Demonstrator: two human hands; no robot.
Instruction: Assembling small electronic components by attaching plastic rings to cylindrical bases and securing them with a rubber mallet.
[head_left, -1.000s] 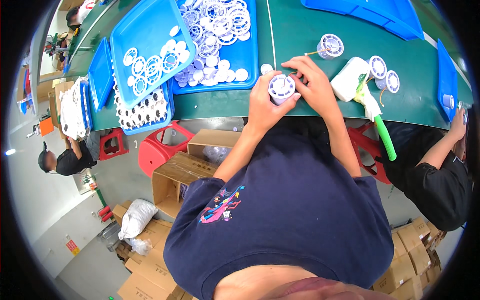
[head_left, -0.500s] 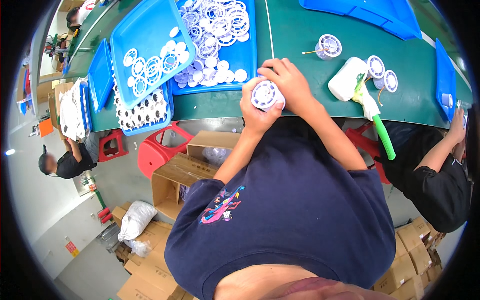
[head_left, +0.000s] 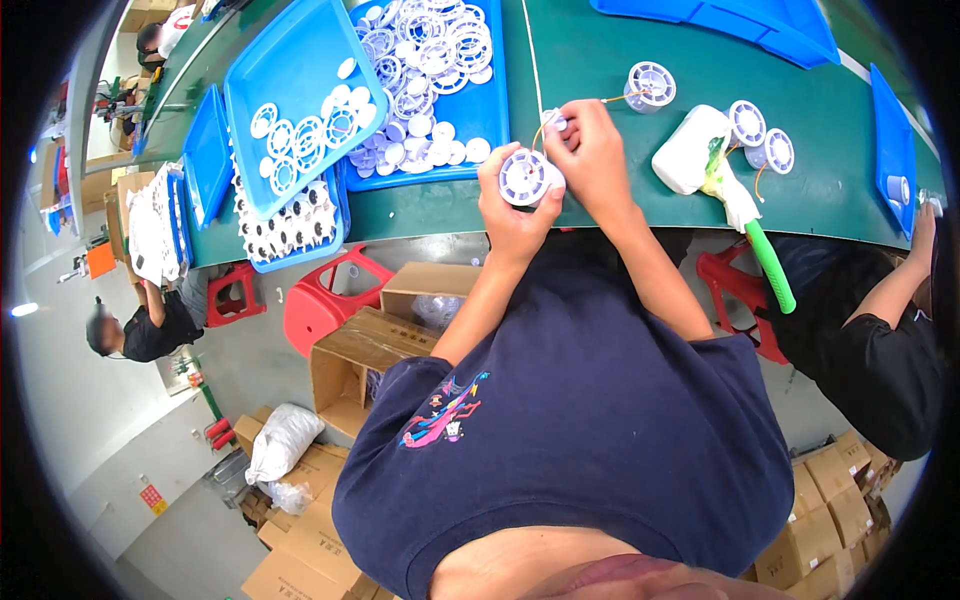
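Note:
My left hand (head_left: 517,217) is wrapped round a white plastic cylinder (head_left: 526,178) with a slotted, wheel-like top, held above the table's near edge. Just beyond it, my right hand (head_left: 590,150) pinches a small white round cap (head_left: 555,122). A thin orange-yellow wire (head_left: 538,138) runs between the cylinder's top and this cap. To the right stand similar pieces: one white cylinder (head_left: 650,86) with its wire out to the side, and two more, a cylinder (head_left: 747,123) and another (head_left: 779,151), close together.
A blue tray (head_left: 500,60) of slotted rings and discs lies left of my hands, a second blue tray (head_left: 250,75) overlapping it. Right of me are a white bottle (head_left: 690,150) and a green-handled tool (head_left: 770,268). A co-worker's arm (head_left: 895,285) is at far right.
My right hand has lifted off the cylinder and moved slightly away, now holding the small white cap. The wire between cap and cylinder has come into view.

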